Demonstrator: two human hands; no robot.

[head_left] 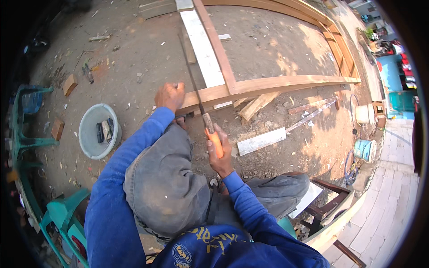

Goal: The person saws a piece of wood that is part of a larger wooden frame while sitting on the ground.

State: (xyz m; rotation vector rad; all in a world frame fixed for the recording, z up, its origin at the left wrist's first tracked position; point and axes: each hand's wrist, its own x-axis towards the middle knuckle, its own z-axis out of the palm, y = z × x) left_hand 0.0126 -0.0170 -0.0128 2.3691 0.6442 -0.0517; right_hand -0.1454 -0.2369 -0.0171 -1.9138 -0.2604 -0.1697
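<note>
My right hand is wrapped round the orange handle of a handsaw. Its long, thin dark blade is seen nearly edge-on, pointing away from me and crossing the beam close to its left end. That wooden beam belongs to a large rectangular frame lying ahead of me. Fingers curled, my left hand grips the beam's left end, to the left of the blade. How deep the blade sits in the wood, I cannot tell. A reddish-brown rail and a white-faced board meet the beam just right of the saw.
A pale bucket with dark tools inside stands on the dirt at left, near wood blocks and green plastic chairs. Right of my hands lie a whitish board and offcuts. Paint buckets stand farther right.
</note>
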